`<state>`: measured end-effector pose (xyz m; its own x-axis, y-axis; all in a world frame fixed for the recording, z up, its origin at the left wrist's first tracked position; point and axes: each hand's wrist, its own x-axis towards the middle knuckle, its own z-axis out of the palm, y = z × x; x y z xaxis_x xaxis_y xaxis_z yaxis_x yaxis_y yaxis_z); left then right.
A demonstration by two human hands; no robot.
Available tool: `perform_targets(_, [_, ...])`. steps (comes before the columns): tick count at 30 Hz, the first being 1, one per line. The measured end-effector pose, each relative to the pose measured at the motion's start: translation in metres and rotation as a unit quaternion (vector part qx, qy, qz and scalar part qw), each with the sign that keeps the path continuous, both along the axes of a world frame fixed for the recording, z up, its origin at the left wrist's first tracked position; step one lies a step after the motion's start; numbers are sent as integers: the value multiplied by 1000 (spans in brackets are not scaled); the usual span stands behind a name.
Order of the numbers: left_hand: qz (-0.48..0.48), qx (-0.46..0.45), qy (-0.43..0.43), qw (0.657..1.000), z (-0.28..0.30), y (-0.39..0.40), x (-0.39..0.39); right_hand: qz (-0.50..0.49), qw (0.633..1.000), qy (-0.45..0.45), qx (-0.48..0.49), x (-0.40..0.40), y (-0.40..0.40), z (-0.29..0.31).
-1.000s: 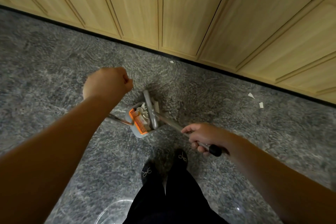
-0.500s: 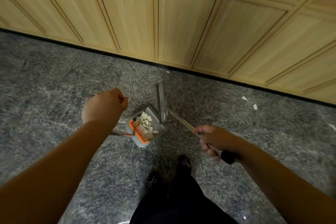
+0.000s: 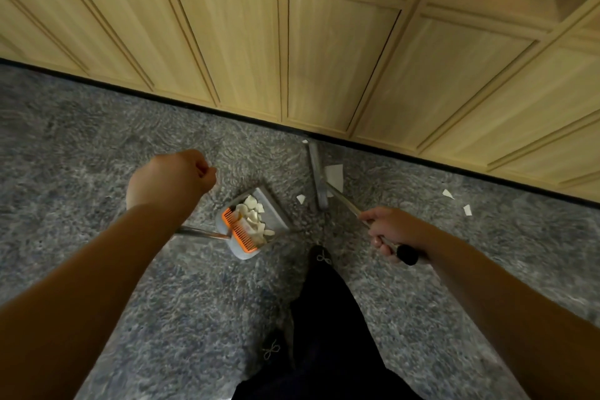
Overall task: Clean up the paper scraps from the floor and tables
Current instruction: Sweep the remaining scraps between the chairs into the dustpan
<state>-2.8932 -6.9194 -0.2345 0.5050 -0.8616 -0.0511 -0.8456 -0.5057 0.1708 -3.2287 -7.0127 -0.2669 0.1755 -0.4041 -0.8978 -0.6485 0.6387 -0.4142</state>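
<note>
While the right hand (image 3: 394, 230) grips the broom handle (image 3: 349, 206), its head (image 3: 316, 178) lies on the floor (image 3: 97, 146) touching a large paper scrap (image 3: 334, 174). Left hand (image 3: 170, 180) is fisted round the dustpan handle (image 3: 199, 233); the dustpan (image 3: 253, 226) holds scraps, between both hands. Two more scraps (image 3: 457, 201) lie beyond the right hand.

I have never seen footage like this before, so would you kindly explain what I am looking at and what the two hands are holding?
This is one camera worn on a person's head, looking down at their own arms and legs. The left hand grips the metal handle of a grey dustpan with an orange comb; white paper scraps lie in it. The right hand grips a broom handle, the broom head on the grey floor. More loose scraps lie near wooden cabinets.
</note>
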Motion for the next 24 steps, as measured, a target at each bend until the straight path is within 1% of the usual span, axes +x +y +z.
perform_targets(4, [-13, 30, -7, 999, -4, -42, 0, 32, 999, 24, 1, 3, -55, -25])
perform_targets(7, [-6, 41, 0, 999, -6, -73, 2, 69, 997, 41, 3, 4, -83, -36])
perform_targets(11, [-1, 54, 2, 999, -7, -104, 5, 91, 994, 56, 36, 4, -108, -41])
perform_targets(13, [-5, 54, -8, 998, -8, -114, 6, 78, 994, 55, 52, 6, -115, -41])
perform_targets(16, [-7, 59, -16, 998, -10, -126, 8, 2, 995, 51, 88, 9, -126, -46])
perform_targets(18, [3, 62, -15, 998, -10, -133, 9, -15, 994, 52, 97, 9, -135, -49])
perform_targets(22, [9, 71, -11, 997, -8, -142, 14, 85, 994, 44, 49, 7, -141, -49])
perform_targets(24, [8, 76, -9, 997, -8, -143, 17, 114, 992, 40, 22, 5, -138, -48])
